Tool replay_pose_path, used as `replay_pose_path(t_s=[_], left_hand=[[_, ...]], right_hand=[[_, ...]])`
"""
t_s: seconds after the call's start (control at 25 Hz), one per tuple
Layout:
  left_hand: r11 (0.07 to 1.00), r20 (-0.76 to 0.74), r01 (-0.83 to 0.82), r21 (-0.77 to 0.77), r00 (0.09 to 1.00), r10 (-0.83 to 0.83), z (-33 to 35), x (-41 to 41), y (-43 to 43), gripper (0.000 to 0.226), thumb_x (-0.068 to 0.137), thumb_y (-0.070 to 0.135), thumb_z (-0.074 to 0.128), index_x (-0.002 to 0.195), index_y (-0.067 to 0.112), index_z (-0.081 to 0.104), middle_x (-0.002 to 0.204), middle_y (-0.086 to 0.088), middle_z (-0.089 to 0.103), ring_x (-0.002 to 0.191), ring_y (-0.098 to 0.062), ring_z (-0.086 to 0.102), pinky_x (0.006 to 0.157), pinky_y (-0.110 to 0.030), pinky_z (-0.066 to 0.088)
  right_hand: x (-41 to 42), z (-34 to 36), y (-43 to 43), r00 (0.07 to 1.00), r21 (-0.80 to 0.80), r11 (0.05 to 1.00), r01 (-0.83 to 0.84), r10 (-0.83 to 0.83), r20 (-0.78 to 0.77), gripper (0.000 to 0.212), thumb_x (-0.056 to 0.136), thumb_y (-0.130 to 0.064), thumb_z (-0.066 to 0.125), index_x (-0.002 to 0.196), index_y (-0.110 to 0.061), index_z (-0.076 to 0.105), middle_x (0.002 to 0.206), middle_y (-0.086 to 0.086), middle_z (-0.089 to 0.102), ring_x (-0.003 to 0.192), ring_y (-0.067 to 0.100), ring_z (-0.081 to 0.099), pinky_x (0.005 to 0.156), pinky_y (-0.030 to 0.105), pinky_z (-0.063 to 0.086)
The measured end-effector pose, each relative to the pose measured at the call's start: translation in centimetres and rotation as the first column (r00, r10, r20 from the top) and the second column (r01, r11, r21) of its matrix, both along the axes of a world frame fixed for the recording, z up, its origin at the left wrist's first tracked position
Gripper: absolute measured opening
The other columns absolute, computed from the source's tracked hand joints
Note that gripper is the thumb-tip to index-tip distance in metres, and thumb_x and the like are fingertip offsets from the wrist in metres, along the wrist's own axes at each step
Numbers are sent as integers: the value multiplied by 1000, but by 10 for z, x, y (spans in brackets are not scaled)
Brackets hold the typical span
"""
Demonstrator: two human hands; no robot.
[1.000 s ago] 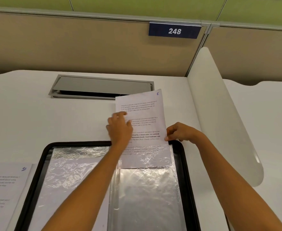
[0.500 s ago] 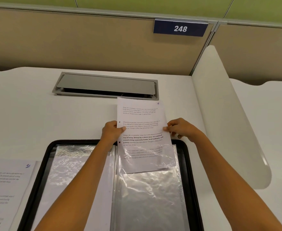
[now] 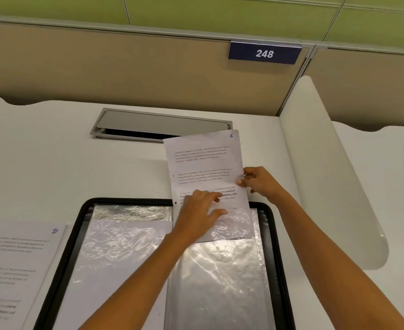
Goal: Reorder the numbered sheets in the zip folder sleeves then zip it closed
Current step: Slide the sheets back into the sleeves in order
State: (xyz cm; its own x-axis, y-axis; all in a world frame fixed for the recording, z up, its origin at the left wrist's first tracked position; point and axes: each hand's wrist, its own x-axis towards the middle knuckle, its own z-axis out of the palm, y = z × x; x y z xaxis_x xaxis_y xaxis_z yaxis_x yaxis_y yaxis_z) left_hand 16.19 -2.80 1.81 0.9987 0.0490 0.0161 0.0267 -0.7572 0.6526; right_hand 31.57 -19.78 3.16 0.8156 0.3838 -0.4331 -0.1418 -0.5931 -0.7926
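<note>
Sheet no. 6 (image 3: 203, 160) has its lower end inside the right sleeve (image 3: 220, 277) of the open folder (image 3: 129, 201) on the worktop (image 3: 53, 151). Left hand (image 3: 201, 210) lies flat on it, fingers spread; right hand (image 3: 260, 184) pinches its right edge.

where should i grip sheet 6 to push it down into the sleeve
Probably its right side edge, on the bare half above the sleeve, coming from the right, as the right hand pinches it now. The lower end of sheet 6 already sits under plastic, so a grip there is blocked.
</note>
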Motion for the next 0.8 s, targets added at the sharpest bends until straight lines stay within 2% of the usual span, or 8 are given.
replay_pose_path(t_s=[0.08,0.2,0.32,0.4,0.56,0.64,0.72,0.8], left_hand=[[996,-74,69,53,995,-65,-4,6,-20,42,88,51,59,122,26,62,112,10,65,111,-14,51,97,-37,33],[989,-96,47,139,995,-34,-8,17,-35,30,90,46,59,110,25,68,105,6,65,107,-16,51,95,-37,32],[991,-79,4,132,997,6,-7,22,-41,19,92,39,60,101,25,70,100,4,64,104,-17,51,92,-37,32],[993,-54,-28,111,998,34,-5,25,-45,17,92,36,60,100,24,69,101,4,65,102,-17,51,91,-36,33],[997,-51,-25,73,998,29,-4,28,-52,15,92,35,61,102,25,68,104,6,66,101,-15,53,90,-34,34],[998,-56,-35,47,998,37,-5,27,-55,15,92,36,62,102,26,67,103,7,68,98,-14,57,92,-33,35],[999,-80,-31,38,996,34,-4,27,-58,15,92,36,62,102,25,66,101,7,69,93,-14,60,95,-35,38],[999,-111,-32,27,993,34,-3,28,-57,19,91,39,63,103,24,66,101,7,70,91,-14,62,97,-38,38]], right_hand=[[0,0,6,999,5,1000,-31,31,21,35,89,-13,68,123,-9,62,108,8,69,91,19,60,62,22,43],[-2,2,8,996,-10,996,-86,86,-2,31,89,-15,67,120,-12,63,106,8,69,93,20,60,66,24,46],[-3,3,1,989,-35,989,-143,141,-55,31,89,-13,68,120,-13,63,100,7,69,90,19,59,67,23,47],[-2,5,-6,974,-62,977,-204,196,-115,32,87,-12,69,119,-13,64,105,8,70,90,18,60,68,22,47],[2,9,-17,906,-206,903,-377,314,-283,25,83,-12,72,107,-13,68,105,9,71,91,18,64,73,25,52],[4,9,-16,911,-204,917,-342,271,-310,26,84,-18,72,108,-14,65,104,6,70,91,18,66,72,27,53],[5,6,-12,958,-152,966,-208,170,-232,30,86,-26,71,113,-16,62,107,5,69,93,19,66,71,28,54],[7,2,-4,983,-50,996,-72,62,-172,25,89,-20,68,112,-15,62,111,8,69,93,21,67,71,29,56]])
